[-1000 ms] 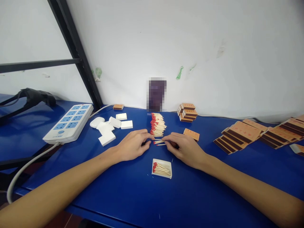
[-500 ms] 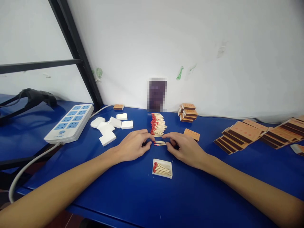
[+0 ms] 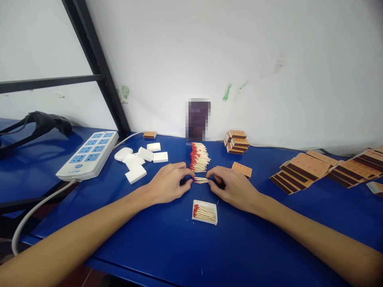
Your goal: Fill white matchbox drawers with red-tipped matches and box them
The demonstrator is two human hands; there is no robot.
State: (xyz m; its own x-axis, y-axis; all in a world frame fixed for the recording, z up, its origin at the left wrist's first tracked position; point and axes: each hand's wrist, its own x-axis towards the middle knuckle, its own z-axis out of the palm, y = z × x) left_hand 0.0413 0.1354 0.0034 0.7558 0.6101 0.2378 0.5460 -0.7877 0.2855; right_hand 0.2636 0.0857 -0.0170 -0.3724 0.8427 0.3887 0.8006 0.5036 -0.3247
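Several red-headed matches (image 3: 201, 180) lie between my two hands, just in front of a large match pile (image 3: 200, 158). My left hand (image 3: 171, 181) has thumb and index finger at their red heads. At their plain ends is my right hand (image 3: 231, 186), its thumb and index fingertips close around them. Both hands are closed on this small group. Nearer to me, a white tray (image 3: 214, 220) holds more matches (image 3: 205, 213), heads to the left. An orange matchbox cover (image 3: 242, 170) lies flat behind my right hand.
White inner trays (image 3: 135, 173) and a white rounded case (image 3: 123, 154) lie left, beside a power strip (image 3: 89, 155). Stacked matchboxes (image 3: 237, 142) stand near the wall. Flat orange covers (image 3: 308, 165) spread across the right. A black metal frame (image 3: 100, 71) rises at the left.
My right thumb and index finger have shifted slightly left against the plain ends of the small match group. My left thumb has moved slightly right and closer to the heads.
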